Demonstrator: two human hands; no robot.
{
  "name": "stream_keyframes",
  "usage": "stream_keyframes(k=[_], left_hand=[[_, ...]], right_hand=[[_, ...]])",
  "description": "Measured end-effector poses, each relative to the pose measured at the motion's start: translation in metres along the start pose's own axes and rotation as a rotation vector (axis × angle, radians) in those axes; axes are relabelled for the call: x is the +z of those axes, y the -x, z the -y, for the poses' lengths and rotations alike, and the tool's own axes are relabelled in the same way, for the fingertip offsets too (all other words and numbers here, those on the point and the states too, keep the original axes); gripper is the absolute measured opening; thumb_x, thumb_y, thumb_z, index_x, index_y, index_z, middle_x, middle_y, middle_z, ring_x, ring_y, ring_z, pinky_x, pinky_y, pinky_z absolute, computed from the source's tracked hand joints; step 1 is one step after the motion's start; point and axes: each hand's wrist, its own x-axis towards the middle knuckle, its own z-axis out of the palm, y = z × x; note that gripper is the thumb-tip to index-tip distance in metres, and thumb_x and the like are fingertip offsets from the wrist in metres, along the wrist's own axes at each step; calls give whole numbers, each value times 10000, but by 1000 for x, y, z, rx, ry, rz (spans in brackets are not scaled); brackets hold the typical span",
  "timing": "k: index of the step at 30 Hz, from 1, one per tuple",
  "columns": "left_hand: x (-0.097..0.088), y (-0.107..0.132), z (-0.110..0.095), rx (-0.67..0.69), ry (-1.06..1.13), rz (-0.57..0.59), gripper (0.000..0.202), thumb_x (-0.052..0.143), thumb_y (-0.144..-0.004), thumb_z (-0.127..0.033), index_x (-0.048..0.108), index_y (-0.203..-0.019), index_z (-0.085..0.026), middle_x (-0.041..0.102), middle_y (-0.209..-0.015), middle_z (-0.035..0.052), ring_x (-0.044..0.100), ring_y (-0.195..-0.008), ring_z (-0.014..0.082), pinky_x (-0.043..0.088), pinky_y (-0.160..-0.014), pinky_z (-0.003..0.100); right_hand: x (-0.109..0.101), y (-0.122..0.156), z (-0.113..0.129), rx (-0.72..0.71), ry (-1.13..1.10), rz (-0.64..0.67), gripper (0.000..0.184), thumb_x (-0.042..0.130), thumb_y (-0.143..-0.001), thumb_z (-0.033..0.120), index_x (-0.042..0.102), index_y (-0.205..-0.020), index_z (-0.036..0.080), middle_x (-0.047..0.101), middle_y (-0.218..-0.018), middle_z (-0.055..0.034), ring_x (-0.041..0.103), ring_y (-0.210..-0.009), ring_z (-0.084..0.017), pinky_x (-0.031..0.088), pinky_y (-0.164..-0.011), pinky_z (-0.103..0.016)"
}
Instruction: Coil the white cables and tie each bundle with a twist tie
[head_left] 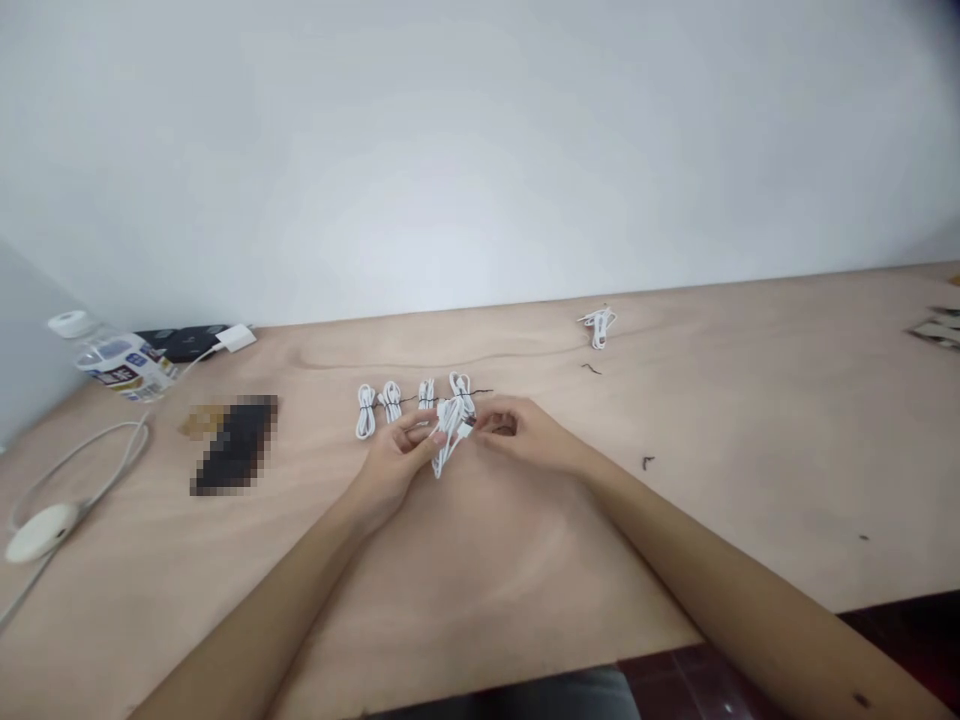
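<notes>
My left hand (401, 450) is closed on a coiled white USB cable (448, 440), which it holds just above the table. My right hand (521, 430) is at the cable's right side, with thumb and forefinger pinched together by the plug end (466, 428). Whether a tie is also between those fingertips is too small to tell. Behind my hands lie several coiled white cables in a row, among them a leftmost coil (365, 412) and its neighbour (391, 402), bound with black twist ties. Another white cable coil (598, 328) lies farther back on the right.
Loose black twist ties lie on the wooden table (480, 600), one (648, 462) right of my forearm, another (592, 369) near the back. A plastic bottle (120, 360), a white adapter (235, 338), a pixelated dark object (238, 448) and a white cord with a round piece (41, 532) occupy the left.
</notes>
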Motion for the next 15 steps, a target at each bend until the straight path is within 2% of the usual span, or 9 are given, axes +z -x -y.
stream_keyframes(k=[2, 5, 7, 11, 15], left_hand=[[0, 0, 0, 13, -4, -26, 531, 851, -861, -456, 663, -1287, -201, 807, -1142, 117, 760, -1031, 269, 551, -897, 365], [4, 0, -2, 65, -35, -32, 491, 839, -870, -460, 679, -1259, -207, 790, -1106, 96, 746, -982, 242, 556, -882, 360], [6, 0, -4, 93, -84, -33, 430, 841, -869, -443, 687, -1188, -200, 765, -1016, 65, 724, -909, 209, 555, -825, 326], [9, 2, -7, 104, -162, -84, 389, 885, -814, -435, 664, -1013, -184, 692, -863, 20, 679, -809, 175, 519, -705, 267], [7, 2, -7, 117, -142, -74, 393, 887, -814, -401, 663, -1067, -200, 726, -936, 42, 711, -882, 202, 559, -784, 307]], right_hand=[[1, 1, 3, -29, 23, -27, 103, 792, -837, 292, 778, -909, 220, 737, -1071, -67, 661, -978, -235, 531, -793, -344], [12, 4, 9, 33, -70, 18, 145, 779, -878, 360, 771, -882, 215, 729, -890, -44, 641, -809, -203, 502, -706, -326], [22, 6, 12, 83, -163, 34, 213, 792, -881, 416, 755, -874, 207, 697, -784, -19, 611, -713, -180, 477, -656, -312], [39, 9, 13, 93, -275, -24, 303, 873, -806, 438, 715, -917, 205, 690, -795, -6, 630, -726, -178, 493, -664, -308], [41, 8, 10, 57, -298, -54, 235, 813, -863, 401, 721, -962, 209, 724, -866, -26, 667, -783, -187, 535, -738, -329]])
